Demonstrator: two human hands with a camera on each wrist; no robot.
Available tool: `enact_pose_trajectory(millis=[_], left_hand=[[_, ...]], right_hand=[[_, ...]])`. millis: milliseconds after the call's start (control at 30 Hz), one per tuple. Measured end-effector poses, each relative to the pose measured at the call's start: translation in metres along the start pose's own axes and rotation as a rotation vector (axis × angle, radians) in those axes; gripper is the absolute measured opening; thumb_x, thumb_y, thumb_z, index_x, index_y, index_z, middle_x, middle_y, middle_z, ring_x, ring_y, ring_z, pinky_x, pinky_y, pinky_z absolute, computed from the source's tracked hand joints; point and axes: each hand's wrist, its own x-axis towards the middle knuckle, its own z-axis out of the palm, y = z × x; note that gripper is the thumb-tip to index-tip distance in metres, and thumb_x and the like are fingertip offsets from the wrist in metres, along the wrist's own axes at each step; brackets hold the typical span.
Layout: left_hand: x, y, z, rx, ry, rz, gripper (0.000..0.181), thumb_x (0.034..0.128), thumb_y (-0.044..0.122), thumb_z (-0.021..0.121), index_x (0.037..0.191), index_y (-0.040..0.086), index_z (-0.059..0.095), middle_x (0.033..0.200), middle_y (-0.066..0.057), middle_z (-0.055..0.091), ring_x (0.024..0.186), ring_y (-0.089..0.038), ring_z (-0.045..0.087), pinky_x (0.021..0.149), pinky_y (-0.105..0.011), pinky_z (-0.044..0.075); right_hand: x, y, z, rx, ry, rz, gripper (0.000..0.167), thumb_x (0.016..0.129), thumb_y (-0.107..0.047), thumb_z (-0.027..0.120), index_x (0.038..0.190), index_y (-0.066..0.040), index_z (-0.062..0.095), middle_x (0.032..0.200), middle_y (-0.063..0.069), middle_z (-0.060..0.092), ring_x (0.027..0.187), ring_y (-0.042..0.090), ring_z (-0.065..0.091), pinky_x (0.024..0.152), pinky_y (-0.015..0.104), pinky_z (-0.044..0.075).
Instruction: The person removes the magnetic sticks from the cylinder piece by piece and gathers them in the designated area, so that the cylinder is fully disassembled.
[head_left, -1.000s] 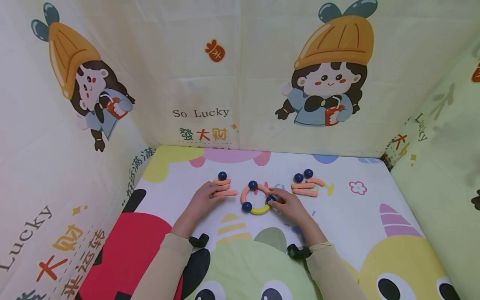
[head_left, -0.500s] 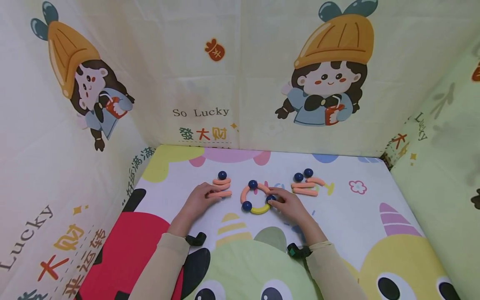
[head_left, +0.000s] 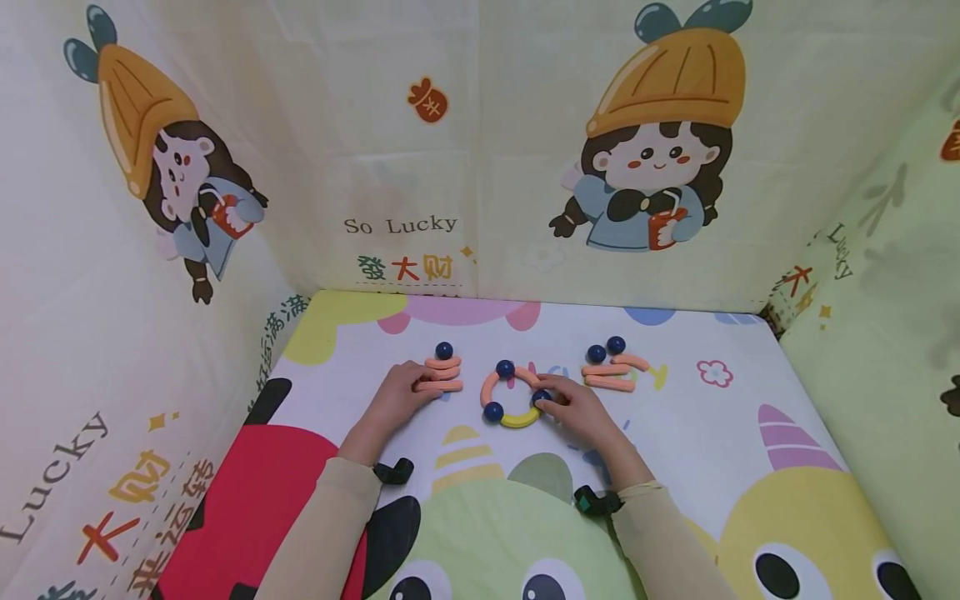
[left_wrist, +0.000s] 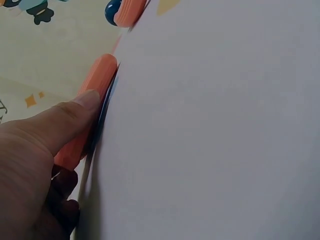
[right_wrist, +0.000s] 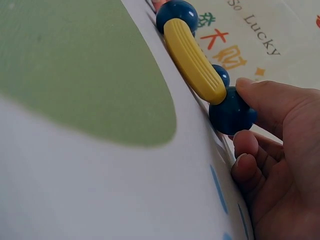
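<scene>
On the table, a ring of curved rods joined by dark blue balls lies between the hands. Its front piece is a yellow curved rod (head_left: pixel 519 422); the others are salmon. My right hand (head_left: pixel 577 408) holds the blue ball (right_wrist: pixel 230 116) at the ring's right side between thumb and fingers. To the left, my left hand (head_left: pixel 392 407) grips a straight-looking salmon rod (left_wrist: pixel 106 70), thumb on top in the left wrist view. Just behind that rod lie curved salmon rods (head_left: pixel 443 362) and a loose blue ball (head_left: pixel 444 350).
Right of the ring sit two blue balls (head_left: pixel 596 353), two straight salmon rods (head_left: pixel 610 383) and a curved salmon rod (head_left: pixel 631 362). A printed cloth covers the table (head_left: pixel 675 433), and fabric walls (head_left: pixel 517 183) enclose its back and sides.
My left hand has shifted slightly left, drawing the salmon rod away from the ring and under the other rods there. The right hand and the ring stay put.
</scene>
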Motion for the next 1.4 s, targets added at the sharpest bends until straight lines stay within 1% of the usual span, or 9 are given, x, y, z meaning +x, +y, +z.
enact_pose_trajectory(millis=[333,533,600,767,900,1033,1133,1233,1400], left_hand=[[-0.001,0.001,0.003,0.055,0.002,-0.033,0.041,0.0902,0.040,0.072,0.126,0.021,0.069,0.115,-0.005,0.058,0.108,-0.025,0.051,0.090,-0.038,0.047],[-0.002,0.002,0.004,0.096,0.026,-0.007,0.041,0.0902,0.037,0.072,0.128,0.020,0.068,0.118,-0.007,0.058,0.110,-0.027,0.050,0.091,-0.041,0.046],[-0.002,0.002,0.004,0.109,0.042,0.008,0.040,0.0897,0.036,0.073,0.126,0.020,0.068,0.118,-0.007,0.058,0.111,-0.027,0.050,0.092,-0.041,0.045],[-0.002,0.009,0.004,0.125,0.097,0.066,0.031,0.0877,0.034,0.076,0.116,0.021,0.072,0.111,-0.005,0.058,0.108,-0.024,0.050,0.092,-0.039,0.045],[-0.003,0.024,0.008,0.101,0.120,0.164,0.028,0.0873,0.030,0.077,0.112,0.018,0.073,0.110,-0.003,0.058,0.107,-0.023,0.051,0.092,-0.040,0.044],[-0.008,0.041,0.013,-0.001,0.041,0.267,0.026,0.0890,0.026,0.075,0.111,0.013,0.072,0.120,-0.006,0.058,0.106,-0.020,0.062,0.097,-0.041,0.046],[-0.012,0.052,0.018,-0.062,-0.054,0.278,0.027,0.0915,0.029,0.072,0.115,0.016,0.070,0.124,-0.001,0.057,0.099,-0.014,0.063,0.093,-0.037,0.050],[-0.013,0.058,0.025,-0.069,-0.134,0.284,0.030,0.0932,0.034,0.069,0.121,0.022,0.068,0.124,0.007,0.056,0.092,-0.011,0.055,0.082,-0.031,0.050],[-0.014,0.061,0.038,-0.053,-0.247,0.323,0.040,0.0940,0.041,0.066,0.132,0.029,0.061,0.130,0.013,0.054,0.085,-0.005,0.054,0.076,-0.022,0.049]], right_hand=[[-0.001,0.000,0.000,-0.012,0.003,0.004,0.039,0.093,-0.043,0.067,0.131,-0.034,0.062,0.138,-0.004,0.059,0.098,0.017,0.054,0.082,0.033,0.046],[-0.001,0.001,0.001,0.039,0.001,-0.007,0.039,0.092,-0.042,0.068,0.130,-0.034,0.063,0.123,-0.005,0.065,0.081,0.020,0.055,0.068,0.033,0.049],[-0.001,0.001,0.001,0.050,0.002,-0.009,0.039,0.092,-0.042,0.068,0.130,-0.034,0.063,0.124,-0.004,0.064,0.079,0.021,0.054,0.065,0.033,0.048],[-0.001,0.002,0.001,0.045,0.008,-0.026,0.036,0.093,-0.041,0.068,0.127,-0.032,0.065,0.141,-0.005,0.057,0.095,0.020,0.056,0.074,0.033,0.048],[0.000,0.003,0.002,0.036,0.010,-0.041,0.035,0.093,-0.040,0.068,0.127,-0.031,0.065,0.144,-0.004,0.055,0.106,0.021,0.057,0.082,0.035,0.048],[-0.001,0.003,0.001,0.031,0.011,-0.044,0.035,0.094,-0.039,0.067,0.128,-0.031,0.065,0.144,-0.004,0.055,0.107,0.021,0.057,0.083,0.036,0.048],[-0.001,0.002,0.001,0.034,0.011,-0.034,0.035,0.093,-0.039,0.068,0.128,-0.031,0.065,0.144,-0.005,0.055,0.105,0.020,0.057,0.082,0.035,0.048],[-0.001,0.001,0.001,0.034,0.006,-0.026,0.035,0.093,-0.041,0.067,0.128,-0.032,0.065,0.143,-0.004,0.055,0.097,0.020,0.056,0.075,0.034,0.048],[-0.002,0.000,0.000,0.036,0.005,-0.022,0.035,0.093,-0.041,0.068,0.128,-0.035,0.064,0.137,-0.004,0.059,0.087,0.020,0.055,0.070,0.033,0.048]])
